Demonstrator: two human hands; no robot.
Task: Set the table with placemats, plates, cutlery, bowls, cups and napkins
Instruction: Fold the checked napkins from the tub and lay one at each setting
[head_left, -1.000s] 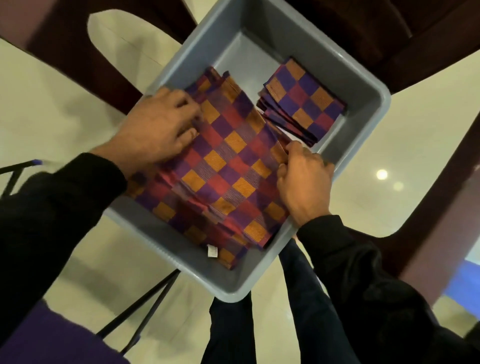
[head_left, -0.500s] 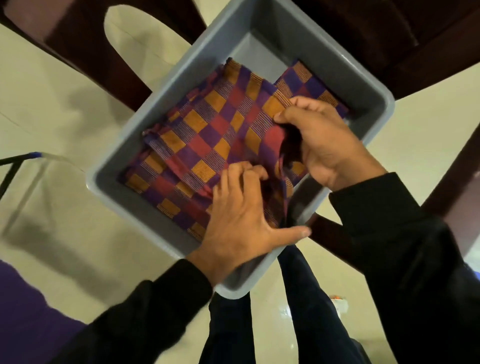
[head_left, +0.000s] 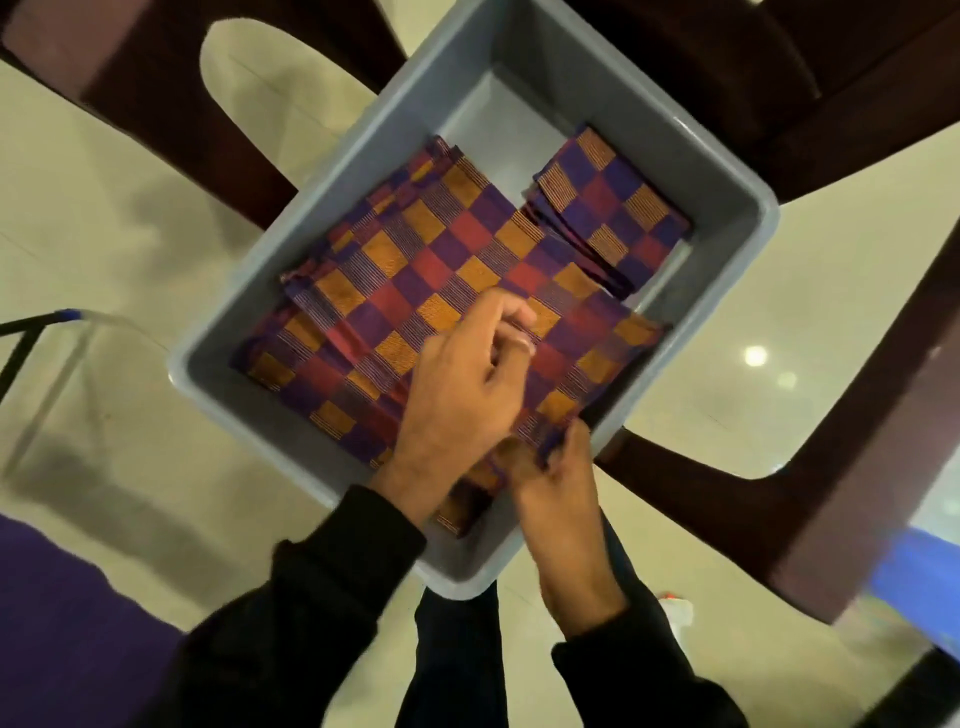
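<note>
half a second ago the right hand (head_left: 558, 499) was reaching over the far side of the checked cloth near the small stack, and the left hand lay flat at the near corner with its thumb out over the rim; the right hand has since come back to the near edge of the grey tub (head_left: 737, 218), and the left hand (head_left: 457, 395) has moved up onto the middle of the top placemat (head_left: 415, 280). the cloth, which was bunched and lifted then, lies flatter and squarer in the tub. the left hand's fingers (head_left: 511, 312) are curled loosely, tips resting on the fabric, not clearly gripping anything. the right hand's fingers are pressed together on the near corner of the placemats, pinching the folded edge just inside the tub wall. the placemats, a pile in purple, red and orange checks, fill the near and left part of the tub; a smaller folded stack of napkins (head_left: 608, 208) in the same pattern sits in the far right corner, its edge touching the big pile. a bare patch of tub floor shows at the far end. the tub appears to rest on a see-through counter (head_left: 130, 218), with pale floor and the person's dark trousers (head_left: 457, 649) visible below it. dark wooden chair frames (head_left: 841, 447) curve around the far and right sides. both forearms in black sleeves (head_left: 311, 597) cross the tub's near rim and hide its near corner.
</note>
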